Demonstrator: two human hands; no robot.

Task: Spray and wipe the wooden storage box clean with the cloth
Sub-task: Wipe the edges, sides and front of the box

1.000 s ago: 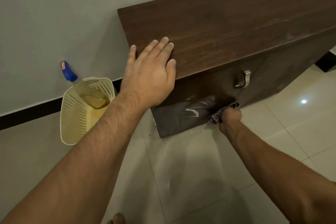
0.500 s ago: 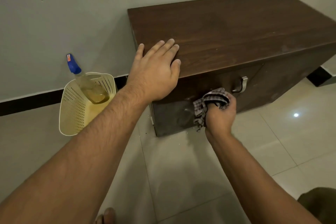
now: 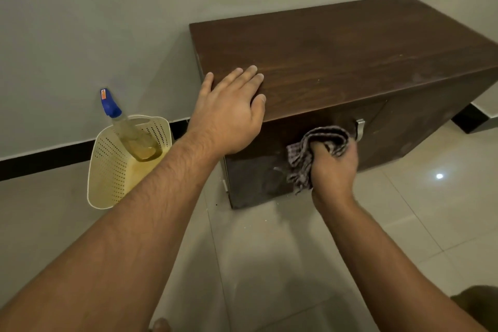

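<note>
The dark wooden storage box (image 3: 336,62) stands on the floor against the wall. My left hand (image 3: 229,113) lies flat on its near left top corner, fingers spread, holding nothing. My right hand (image 3: 334,167) is closed around a bunched checked cloth (image 3: 312,148) and presses it against the box's front panel, just left of the metal handle (image 3: 359,128). Wet streaks show on the front panel below and left of the cloth. The spray bottle (image 3: 129,129), with a blue nozzle and yellowish liquid, leans in a basket to the left.
A cream perforated plastic basket (image 3: 107,170) sits on the tiled floor beside the box's left end, against the wall with its black skirting. A toe shows at the bottom edge. Small crumbs lie on the tiles in front of the box.
My right hand has brought the cloth up from the bottom edge of the front panel to near the handle. My left hand stays on the box top. The view has pulled back.
</note>
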